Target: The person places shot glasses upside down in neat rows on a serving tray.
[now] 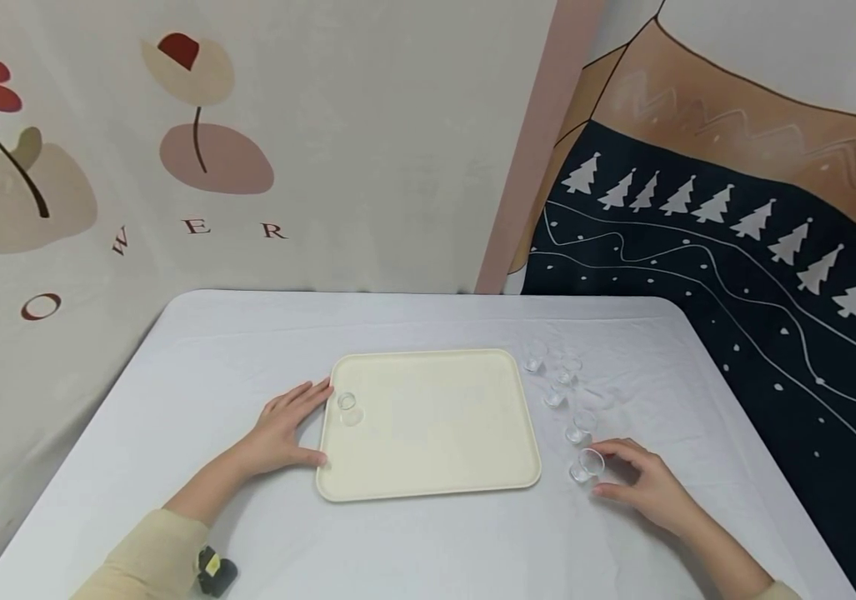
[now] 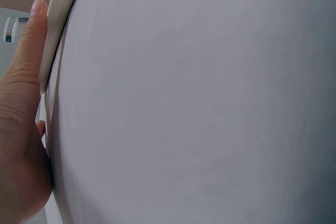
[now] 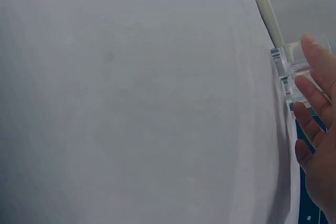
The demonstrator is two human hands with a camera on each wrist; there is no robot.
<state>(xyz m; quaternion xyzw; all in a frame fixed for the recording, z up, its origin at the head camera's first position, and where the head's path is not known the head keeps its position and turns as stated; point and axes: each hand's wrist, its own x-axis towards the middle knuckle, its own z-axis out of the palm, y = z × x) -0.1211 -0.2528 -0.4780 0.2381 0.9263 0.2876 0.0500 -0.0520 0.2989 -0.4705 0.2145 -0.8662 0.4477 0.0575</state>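
A: By what is the background filled?
B: Its left part is covered by a pale wall hanging [image 1: 382, 150] printed with flowers. Its right part is taken up by a darker hanging [image 1: 645, 258], on which a row of white trees is printed.

A: And below that?
B: A table [image 1: 247, 342] is covered by a white cloth, and on it a cream tray [image 1: 435, 425] with rounded corners is laid flat.

A: How are the hands placed?
B: The tray's left edge is touched by the left hand [image 1: 277, 435], whose fingers are stretched out and spread from the thumb. The right hand [image 1: 651, 490] is held to the right of the tray, its thumb and fingers parted on either side of the nearest glass [image 1: 587, 467]; whether the glass is touched cannot be told.

A: Where are the other glasses?
B: Four more clear glasses [image 1: 581, 427] are strung out along the tray's right side, beyond the nearest one. A single small glass [image 1: 347, 402] is set on the tray, close to its left edge, beside the left fingertips.

A: Can any writing be read?
B: On the pale hanging the capitals O [image 1: 41, 307], W [image 1: 120, 242], E [image 1: 197, 226] and R [image 1: 273, 231] are printed, dark reddish brown, in a rising curve. Another mark is cut off at the left border.
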